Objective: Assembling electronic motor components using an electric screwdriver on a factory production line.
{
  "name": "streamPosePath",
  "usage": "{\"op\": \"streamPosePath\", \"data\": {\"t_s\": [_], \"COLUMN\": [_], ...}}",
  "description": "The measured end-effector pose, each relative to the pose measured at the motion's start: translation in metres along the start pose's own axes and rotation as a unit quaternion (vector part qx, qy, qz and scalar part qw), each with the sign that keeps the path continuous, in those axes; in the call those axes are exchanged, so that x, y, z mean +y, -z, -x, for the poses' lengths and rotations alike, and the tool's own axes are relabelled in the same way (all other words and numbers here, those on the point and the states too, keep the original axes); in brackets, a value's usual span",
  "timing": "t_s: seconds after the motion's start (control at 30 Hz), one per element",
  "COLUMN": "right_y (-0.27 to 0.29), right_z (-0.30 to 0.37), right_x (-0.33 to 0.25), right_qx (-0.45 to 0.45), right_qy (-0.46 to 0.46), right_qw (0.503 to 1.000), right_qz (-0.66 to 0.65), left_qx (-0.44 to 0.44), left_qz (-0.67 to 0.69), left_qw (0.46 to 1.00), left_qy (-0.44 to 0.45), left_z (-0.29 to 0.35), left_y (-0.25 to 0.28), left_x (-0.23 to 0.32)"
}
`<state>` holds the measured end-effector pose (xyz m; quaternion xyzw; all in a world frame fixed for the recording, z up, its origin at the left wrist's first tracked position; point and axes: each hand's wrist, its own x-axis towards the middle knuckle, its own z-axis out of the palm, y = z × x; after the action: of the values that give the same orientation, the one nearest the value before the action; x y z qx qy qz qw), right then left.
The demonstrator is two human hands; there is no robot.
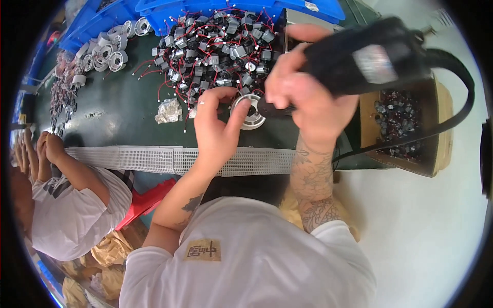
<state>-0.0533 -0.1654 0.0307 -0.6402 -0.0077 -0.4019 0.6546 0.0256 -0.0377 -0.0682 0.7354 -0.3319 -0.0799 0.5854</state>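
Observation:
My left hand (216,123) pinches a round white plastic housing (255,123) between thumb and fingers, close above the green work surface. The housing's middle is dark. A black corded electric screwdriver (349,61) is gripped in my right hand (310,102), its nose pointing left at the middle of the housing. Whether the tip touches it, I cannot tell. Just beyond my left hand lies a large heap of small grey-and-black motors (221,51) with red wires. A crumpled silvery piece (168,111) lies left of that hand.
Blue bins (179,11) line the far edge. More white round housings (105,55) sit at far left, beside a strip of small wired parts (62,92). A cardboard box (436,110) of parts stands at right, the tool's cable (465,97) looping over it. A co-worker (77,205) sits left.

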Motion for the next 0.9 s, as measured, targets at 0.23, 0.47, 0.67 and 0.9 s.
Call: {"op": "streamPosePath", "data": {"t_s": [0.23,0.47,0.67,0.9], "right_y": [0.059,0.068,0.077,0.07], "right_z": [-0.011,0.01,0.008,0.003], "right_x": [-0.015,-0.004,0.007,0.012], "right_qx": [-0.125,-0.109,-0.158,-0.171], "right_qy": [0.053,-0.023,0.014,-0.019], "right_qw": [0.972,0.953,0.925,0.9], "right_qz": [-0.191,-0.282,-0.346,-0.399], "left_qx": [-0.044,-0.081,0.119,0.241], "left_qz": [-0.052,-0.03,-0.099,-0.342], "left_qw": [0.99,0.988,0.988,0.906], "left_qy": [-0.127,-0.131,0.015,-0.069], "left_z": [-0.017,-0.025,-0.106,-0.258], "left_y": [0.014,0.014,0.111,0.195], "left_x": [0.01,0.016,0.027,-0.055]}}
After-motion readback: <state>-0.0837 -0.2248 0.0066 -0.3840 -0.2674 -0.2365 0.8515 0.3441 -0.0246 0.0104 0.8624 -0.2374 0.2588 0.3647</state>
